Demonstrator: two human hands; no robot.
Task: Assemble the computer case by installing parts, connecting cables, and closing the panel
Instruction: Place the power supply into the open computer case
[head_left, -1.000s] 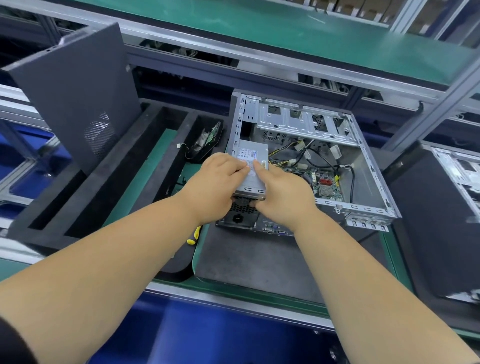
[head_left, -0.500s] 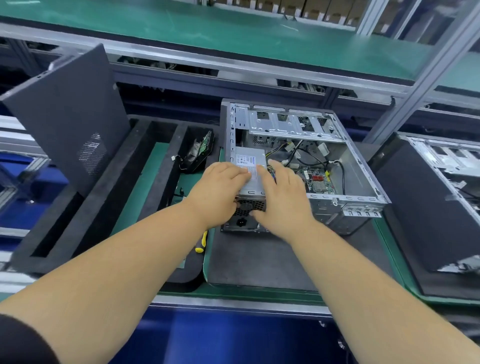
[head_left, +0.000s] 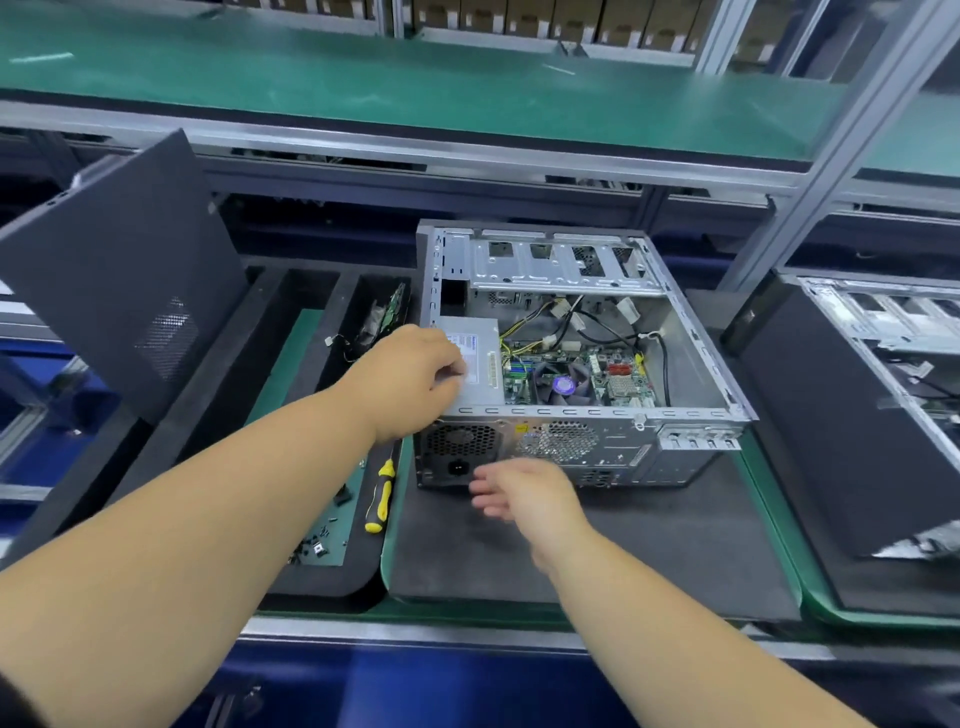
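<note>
An open grey computer case (head_left: 691, 332) lies on its side on a dark foam mat (head_left: 623, 545). A silver power supply (head_left: 483, 364) sits in its near left corner, beside the motherboard (head_left: 597, 376) and loose cables (head_left: 576, 317). My left hand (head_left: 410, 379) rests on the power supply's left side with fingers curled over its top. My right hand (head_left: 524, 493) hovers with relaxed fingers in front of the case's rear face, holding nothing. The dark side panel (head_left: 124, 270) leans upright at the left.
A yellow-handled screwdriver (head_left: 382, 493) and several small screws (head_left: 317, 545) lie on the green strip left of the mat. A black foam tray (head_left: 218, 395) holds a circuit board part (head_left: 389, 312). Another open case (head_left: 883, 364) stands at the right. A metal frame post (head_left: 826, 150) rises behind.
My right hand has come off the power supply and dropped down in front of the case's rear face. My left hand stays on the power supply. The motherboard is now uncovered.
</note>
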